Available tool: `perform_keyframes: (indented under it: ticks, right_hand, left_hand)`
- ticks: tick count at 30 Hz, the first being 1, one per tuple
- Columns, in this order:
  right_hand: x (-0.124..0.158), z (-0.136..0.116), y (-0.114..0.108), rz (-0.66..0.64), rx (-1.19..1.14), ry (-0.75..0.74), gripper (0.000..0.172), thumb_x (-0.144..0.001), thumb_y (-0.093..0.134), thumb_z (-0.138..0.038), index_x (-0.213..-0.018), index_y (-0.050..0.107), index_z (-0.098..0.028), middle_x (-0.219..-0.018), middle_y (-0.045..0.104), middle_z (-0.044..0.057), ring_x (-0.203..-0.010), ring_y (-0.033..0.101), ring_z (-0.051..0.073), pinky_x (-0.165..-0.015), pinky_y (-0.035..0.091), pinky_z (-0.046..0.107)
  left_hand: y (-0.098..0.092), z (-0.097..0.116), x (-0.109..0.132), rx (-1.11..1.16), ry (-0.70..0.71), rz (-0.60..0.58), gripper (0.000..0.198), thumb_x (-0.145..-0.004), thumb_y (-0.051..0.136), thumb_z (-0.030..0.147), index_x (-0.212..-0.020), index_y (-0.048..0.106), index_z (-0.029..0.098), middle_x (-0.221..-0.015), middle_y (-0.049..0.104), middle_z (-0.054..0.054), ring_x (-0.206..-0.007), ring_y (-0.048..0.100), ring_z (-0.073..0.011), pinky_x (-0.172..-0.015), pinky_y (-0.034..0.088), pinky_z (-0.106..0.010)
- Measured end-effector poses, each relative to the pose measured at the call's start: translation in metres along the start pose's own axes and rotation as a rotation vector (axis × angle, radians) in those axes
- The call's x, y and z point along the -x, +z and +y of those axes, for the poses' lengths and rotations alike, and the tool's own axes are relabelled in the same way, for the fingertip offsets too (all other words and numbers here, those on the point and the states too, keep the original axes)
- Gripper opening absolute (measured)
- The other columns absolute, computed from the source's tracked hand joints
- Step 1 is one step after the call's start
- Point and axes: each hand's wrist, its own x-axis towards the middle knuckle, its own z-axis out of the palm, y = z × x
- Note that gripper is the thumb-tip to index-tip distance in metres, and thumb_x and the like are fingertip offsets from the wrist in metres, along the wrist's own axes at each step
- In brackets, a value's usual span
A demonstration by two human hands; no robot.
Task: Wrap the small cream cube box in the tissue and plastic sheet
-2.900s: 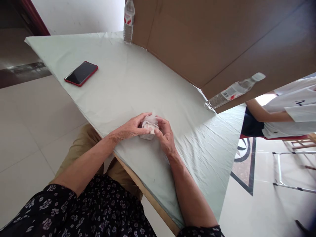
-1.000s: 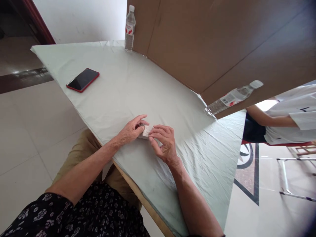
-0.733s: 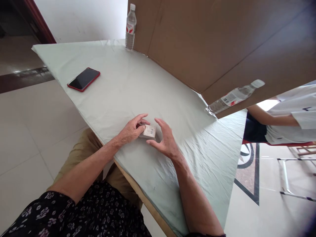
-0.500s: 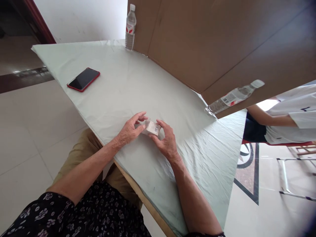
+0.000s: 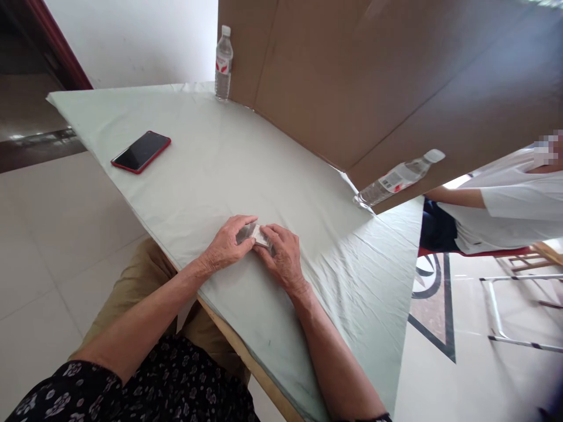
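A small white box with clear plastic around it (image 5: 260, 236) is held between both hands just over the near part of the table. My left hand (image 5: 227, 244) is closed on its left end, thumb in front and fingers behind, with clear plastic showing in the curl. On the other end, my right hand (image 5: 284, 253) grips with the fingers over the top and the thumb along the near side. The fingers cover much of the box, so its print cannot be read.
A pale green cloth covers the table (image 5: 189, 193). A phone in a red case (image 5: 141, 152) lies to the left. Two water bottles (image 5: 223, 64), (image 5: 398, 179) stand against a tall brown cardboard panel (image 5: 316, 76). At the right sits a person in a white shirt (image 5: 523, 205), near a metal frame (image 5: 492, 308).
My right hand has shifted left and its fingers now lie over the top of the box. The left hand has closed on its left end. The view has tilted slightly.
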Motion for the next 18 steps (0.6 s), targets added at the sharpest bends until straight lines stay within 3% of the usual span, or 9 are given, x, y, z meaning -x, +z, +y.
perform_keyframes:
  ticks: [3, 9, 18]
  right_hand:
    - [0.0021, -0.0022, -0.0001, 0.02, 0.03, 0.002, 0.039, -0.09, 0.068, -0.04, -0.126, 0.061, -0.027, -0.138, 0.061, 0.014, -0.121, 0.061, 0.03, -0.099, 0.046, 0.047]
    - [0.0057, 0.0004, -0.0022, 0.081, -0.154, 0.058, 0.059, -0.087, 0.068, -0.049, -0.137, 0.048, -0.025, -0.146, 0.053, 0.017, -0.137, 0.05, 0.034, -0.109, 0.04, 0.056]
    - [0.0052, 0.005, -0.0044, 0.079, -0.369, 0.206, 0.045, -0.093, 0.059, -0.047, -0.131, 0.052, -0.026, -0.144, 0.055, 0.015, -0.135, 0.051, 0.031, -0.106, 0.044, 0.054]
  left_hand:
    - [-0.0005, 0.0002, 0.0006, -0.014, 0.004, 0.024, 0.045, -0.082, 0.06, 0.019, -0.126, 0.062, 0.016, -0.127, 0.066, -0.013, -0.12, 0.06, -0.0259, -0.107, 0.048, -0.044]
    - [-0.002, -0.0006, 0.0002, -0.003, -0.01, 0.086, 0.044, -0.078, 0.06, 0.018, -0.122, 0.063, 0.016, -0.124, 0.067, -0.012, -0.115, 0.062, -0.0249, -0.103, 0.05, -0.042]
    - [-0.0024, 0.0005, 0.0, -0.024, -0.028, 0.091, 0.045, -0.078, 0.061, 0.017, -0.122, 0.064, 0.016, -0.124, 0.066, -0.012, -0.114, 0.061, -0.0251, -0.103, 0.05, -0.042]
